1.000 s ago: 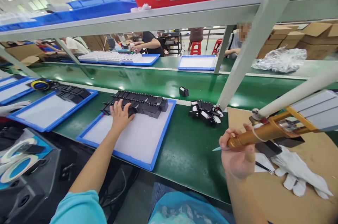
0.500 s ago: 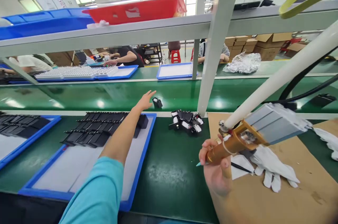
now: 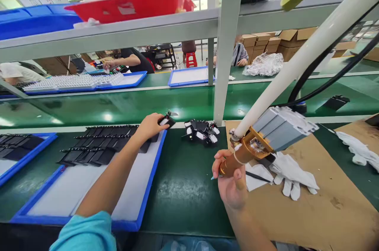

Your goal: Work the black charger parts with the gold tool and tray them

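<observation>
My left hand (image 3: pixel 150 128) is closed on a small black plastic part (image 3: pixel 167 121) with a white patch, held just above the bench near the belt's edge. My right hand (image 3: pixel 232 182) is wrapped round the lower end of a brass-coloured cylindrical tool (image 3: pixel 235 162), with a small light-blue tip showing by the fingers. That tool joins a ribbed grey metal block (image 3: pixel 286 128) and a white arm. Between the hands lies a pile of black parts with white patches (image 3: pixel 202 132). Left of it, rows of black parts (image 3: pixel 97 146) sit in a blue-rimmed tray (image 3: pixel 148 188).
Brown cardboard (image 3: pixel 296 219) covers the right bench, bearing white gloves (image 3: pixel 294 172) and black tweezers (image 3: pixel 259 177) on white paper. A metal post (image 3: pixel 224 65) and the white arm (image 3: pixel 290 57) rise in front. Behind runs a green belt (image 3: pixel 133 103); co-workers sit beyond it.
My left hand has picked the black part up from the belt and drawn it back towards me. My right hand stays on the tool. The view has shifted slightly right.
</observation>
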Available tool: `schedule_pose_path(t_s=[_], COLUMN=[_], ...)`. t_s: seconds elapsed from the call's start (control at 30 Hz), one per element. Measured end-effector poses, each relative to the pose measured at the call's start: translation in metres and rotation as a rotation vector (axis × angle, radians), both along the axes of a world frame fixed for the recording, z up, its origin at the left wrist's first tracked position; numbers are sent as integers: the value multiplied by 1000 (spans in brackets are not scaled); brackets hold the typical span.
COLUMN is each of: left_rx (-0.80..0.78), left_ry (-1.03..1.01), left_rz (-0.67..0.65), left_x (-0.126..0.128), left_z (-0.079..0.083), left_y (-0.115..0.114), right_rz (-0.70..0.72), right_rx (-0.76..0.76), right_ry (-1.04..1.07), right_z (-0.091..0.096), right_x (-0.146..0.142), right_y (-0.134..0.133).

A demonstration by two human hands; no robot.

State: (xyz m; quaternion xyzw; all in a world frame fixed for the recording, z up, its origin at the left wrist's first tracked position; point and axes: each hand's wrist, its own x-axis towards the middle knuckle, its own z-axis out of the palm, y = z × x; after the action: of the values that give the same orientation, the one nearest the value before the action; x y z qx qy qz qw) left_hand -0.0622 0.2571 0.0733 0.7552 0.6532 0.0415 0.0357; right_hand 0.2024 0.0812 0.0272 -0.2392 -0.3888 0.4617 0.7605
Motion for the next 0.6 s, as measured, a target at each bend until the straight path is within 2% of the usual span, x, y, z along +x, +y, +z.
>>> schedule_pose_path(t_s=[0.1, 0.17, 0.27, 0.33, 0.43, 0.5, 0.6], left_rx=[34, -17, -119, -126, -126, -195, -315], left_ry=[-234, -412, -580, -666, -813, -897, -930], left_rz=[-140, -159, -107, -37, 26, -8, -139], left_x=[14, 28, 50, 62, 73, 75, 73], left_z=[-17, -35, -63, -79, -92, -95, -92], left_y=[-88, -142, -197, -216, -224, -221, -212], right_rz=[-12, -16, -3, 4, -4, -1, 29], right_rx=[-13, -27, -37, -21, -7, -2, 27], right_ry=[14, 18, 34, 47, 38, 29, 33], right_z=[2, 2, 2, 3, 4, 5, 5], right_x=[-1, -1, 0, 1, 0, 0, -2], right_y=[-1, -1, -1, -1, -1, -1, -2])
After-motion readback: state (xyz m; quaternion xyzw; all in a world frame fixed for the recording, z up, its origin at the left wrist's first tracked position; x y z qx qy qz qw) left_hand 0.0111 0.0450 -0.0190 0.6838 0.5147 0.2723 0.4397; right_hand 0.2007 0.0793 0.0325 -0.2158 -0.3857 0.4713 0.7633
